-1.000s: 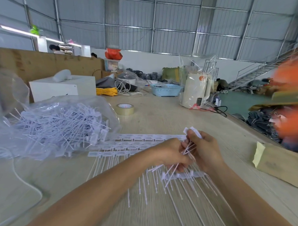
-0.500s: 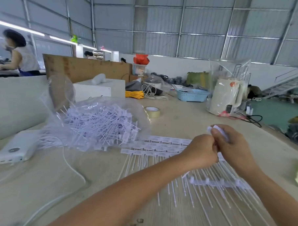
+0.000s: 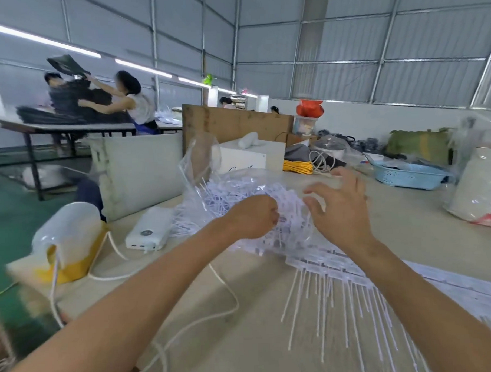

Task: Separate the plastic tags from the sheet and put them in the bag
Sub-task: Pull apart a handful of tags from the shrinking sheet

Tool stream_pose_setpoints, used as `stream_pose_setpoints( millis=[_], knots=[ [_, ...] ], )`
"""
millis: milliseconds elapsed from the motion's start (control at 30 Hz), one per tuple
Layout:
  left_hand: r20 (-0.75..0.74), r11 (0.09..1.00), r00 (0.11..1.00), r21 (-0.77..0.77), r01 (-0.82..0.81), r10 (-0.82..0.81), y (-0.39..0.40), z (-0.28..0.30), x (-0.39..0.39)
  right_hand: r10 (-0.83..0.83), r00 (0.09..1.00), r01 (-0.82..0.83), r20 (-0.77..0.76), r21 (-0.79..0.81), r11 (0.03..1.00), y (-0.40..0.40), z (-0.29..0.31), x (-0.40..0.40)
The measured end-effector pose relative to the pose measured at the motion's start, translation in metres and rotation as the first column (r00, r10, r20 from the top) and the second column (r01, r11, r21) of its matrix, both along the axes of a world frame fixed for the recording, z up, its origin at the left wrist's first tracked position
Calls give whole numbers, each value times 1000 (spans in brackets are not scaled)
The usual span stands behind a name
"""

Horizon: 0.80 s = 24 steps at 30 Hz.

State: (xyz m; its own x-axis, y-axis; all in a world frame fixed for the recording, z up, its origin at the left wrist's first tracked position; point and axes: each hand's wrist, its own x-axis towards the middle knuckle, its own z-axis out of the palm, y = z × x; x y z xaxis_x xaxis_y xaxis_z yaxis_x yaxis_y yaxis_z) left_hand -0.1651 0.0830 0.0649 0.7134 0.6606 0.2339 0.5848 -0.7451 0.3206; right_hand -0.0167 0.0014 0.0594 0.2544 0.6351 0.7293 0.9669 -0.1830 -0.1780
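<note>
A clear plastic bag (image 3: 200, 168) lies on the wooden table, filled with a heap of loose white plastic tags (image 3: 227, 190). My left hand (image 3: 254, 217) is curled into a fist at the bag's near side, with white tags showing around its fingers. My right hand (image 3: 342, 207) hovers just right of it over the bag, fingers spread, holding nothing. Sheets of joined tags (image 3: 329, 266) lie flat on the table under my right forearm, their long thin stems (image 3: 322, 306) pointing toward me.
A white power bank (image 3: 149, 232) with a white cable (image 3: 225, 288) sits left of the bag, beside a yellow-and-white container (image 3: 69, 241). Behind are a white box (image 3: 248, 157), a blue basket (image 3: 407, 176) and a bagged kettle (image 3: 481, 192). People work at a far-left table (image 3: 128, 106).
Both hands have left the sheet and moved left to the bag. My right hand has let go and spread open. My view has swung left.
</note>
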Motion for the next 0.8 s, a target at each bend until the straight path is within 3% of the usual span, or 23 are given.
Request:
stream_pose_setpoints(
  millis=[100, 200, 267, 400, 600, 800],
  knots=[
    [-123, 994, 987, -1, -105, 104, 25, -11, -6, -208, 973, 228, 97, -319, 920, 19, -1, 3],
    [-132, 989, 982, -46, -140, 133, 41, -23, 8, -256, 964, 197, -66, -467, 862, 33, 2, 7],
    [-62, 980, 984, -93, -174, 169, 50, -24, 21, -201, 961, 107, -191, -410, 906, 38, 5, 9],
    [106, 950, 946, -98, -298, 308, 70, -17, 41, -110, 964, 29, -243, -313, 949, 40, 9, 12],
    [48, 860, 866, 103, -501, 498, 107, -18, 37, -39, 959, -44, -280, -284, 958, 32, 11, 21],
    [-91, 757, 752, 47, -651, 653, 133, -26, 29, -11, 952, -70, -304, -254, 965, 24, 8, 31]
  ],
)
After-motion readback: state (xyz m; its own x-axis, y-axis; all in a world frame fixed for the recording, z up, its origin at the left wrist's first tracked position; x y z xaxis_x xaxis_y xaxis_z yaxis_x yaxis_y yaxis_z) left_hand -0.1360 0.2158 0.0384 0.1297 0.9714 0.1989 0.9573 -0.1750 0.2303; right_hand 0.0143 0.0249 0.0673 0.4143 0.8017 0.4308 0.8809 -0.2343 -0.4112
